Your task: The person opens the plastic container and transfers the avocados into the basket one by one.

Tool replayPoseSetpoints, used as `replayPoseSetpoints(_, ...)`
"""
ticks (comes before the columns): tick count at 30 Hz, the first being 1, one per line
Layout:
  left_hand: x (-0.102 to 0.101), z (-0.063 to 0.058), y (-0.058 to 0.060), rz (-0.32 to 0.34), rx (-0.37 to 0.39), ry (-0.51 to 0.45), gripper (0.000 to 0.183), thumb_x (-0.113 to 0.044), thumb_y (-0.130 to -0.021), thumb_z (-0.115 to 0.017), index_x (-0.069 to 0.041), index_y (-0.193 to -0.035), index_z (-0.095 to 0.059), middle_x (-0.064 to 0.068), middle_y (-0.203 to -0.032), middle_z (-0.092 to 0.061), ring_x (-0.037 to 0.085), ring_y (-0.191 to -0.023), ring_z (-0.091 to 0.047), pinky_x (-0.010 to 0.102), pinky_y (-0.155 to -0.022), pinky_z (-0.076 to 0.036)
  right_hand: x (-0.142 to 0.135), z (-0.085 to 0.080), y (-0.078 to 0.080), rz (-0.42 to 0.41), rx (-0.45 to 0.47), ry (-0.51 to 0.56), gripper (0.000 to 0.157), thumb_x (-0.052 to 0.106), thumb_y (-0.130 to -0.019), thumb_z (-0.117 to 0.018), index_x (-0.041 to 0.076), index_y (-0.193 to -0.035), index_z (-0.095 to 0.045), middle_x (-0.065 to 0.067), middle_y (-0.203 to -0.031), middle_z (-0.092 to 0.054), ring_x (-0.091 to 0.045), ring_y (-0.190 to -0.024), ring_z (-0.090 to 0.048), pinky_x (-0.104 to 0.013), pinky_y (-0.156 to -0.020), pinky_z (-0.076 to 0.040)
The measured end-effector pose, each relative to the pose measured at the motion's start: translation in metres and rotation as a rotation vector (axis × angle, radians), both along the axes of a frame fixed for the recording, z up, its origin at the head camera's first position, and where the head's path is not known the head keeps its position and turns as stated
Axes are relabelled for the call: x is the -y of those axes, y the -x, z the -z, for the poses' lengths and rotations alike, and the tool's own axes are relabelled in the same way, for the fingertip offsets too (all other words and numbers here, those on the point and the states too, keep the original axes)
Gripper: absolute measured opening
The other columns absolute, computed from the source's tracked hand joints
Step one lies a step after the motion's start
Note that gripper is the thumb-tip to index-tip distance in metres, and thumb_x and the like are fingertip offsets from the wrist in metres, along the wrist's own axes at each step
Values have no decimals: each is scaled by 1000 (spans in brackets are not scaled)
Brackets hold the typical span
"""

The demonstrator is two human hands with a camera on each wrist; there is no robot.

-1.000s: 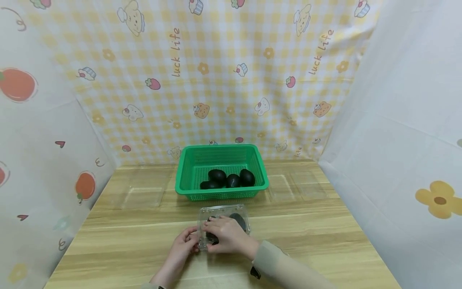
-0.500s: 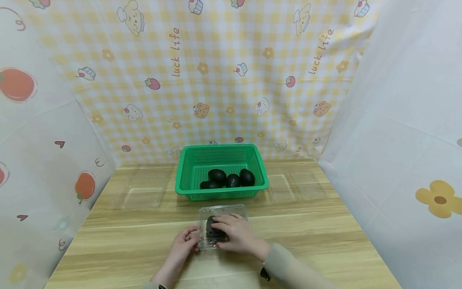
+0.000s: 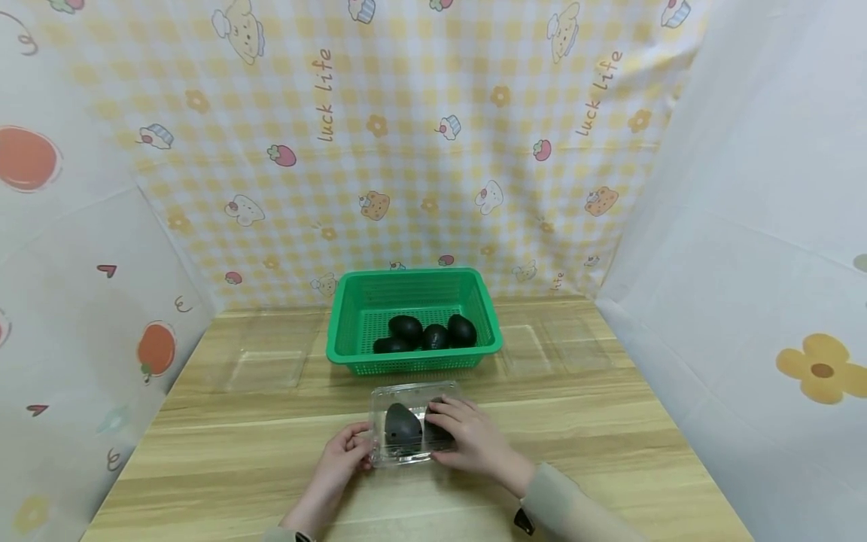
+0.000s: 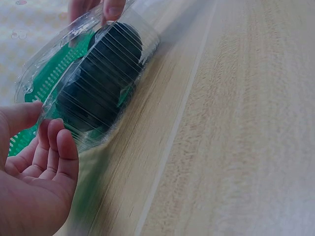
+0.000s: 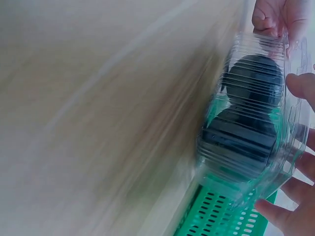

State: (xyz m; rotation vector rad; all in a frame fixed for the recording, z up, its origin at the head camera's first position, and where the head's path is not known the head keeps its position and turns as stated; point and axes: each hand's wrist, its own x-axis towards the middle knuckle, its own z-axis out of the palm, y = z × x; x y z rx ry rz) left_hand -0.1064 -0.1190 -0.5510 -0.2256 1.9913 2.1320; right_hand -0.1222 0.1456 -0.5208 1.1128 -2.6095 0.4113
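Note:
In the head view, a clear plastic box (image 3: 415, 391) sits on the wooden table with two dark avocados side by side, the left avocado (image 3: 403, 424) and the right avocado (image 3: 440, 415). The left hand (image 3: 344, 454) pinches the box's left edge between thumb and fingers. Over the box's right part lies the right hand (image 3: 474, 439), its fingers spread and touching the right avocado, which it partly hides. In the right wrist view, that hand's fingers (image 5: 300, 196) reach loosely around the open top. Ridged clear plastic covers the avocados' near sides in the left wrist view.
Behind the box stands a green basket (image 3: 415, 363) holding several more avocados (image 3: 406, 330). Clear plastic pieces (image 3: 266, 370) lie at the table's back left, and others (image 3: 527, 350) to the basket's right. A patterned curtain (image 3: 406, 165) closes off the back.
The right hand has moved right, from the left avocado to the right one, uncovering the left avocado. The left hand has kept its hold on the box edge. The view has shifted slightly.

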Motion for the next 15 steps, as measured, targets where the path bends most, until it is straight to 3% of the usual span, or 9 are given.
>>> replayPoseSetpoints(15,2,-4,-1,24,-22,8,42,2,-89,-62,12,-127,-48,4,-76,-57,13,-66,-54,24,-61,-50,-3,-3,-2,-10,89,62,52,19,-75,-73,4,-123,-63,-14,-133,-57,-36,-127,-48,-44,-100,-43)
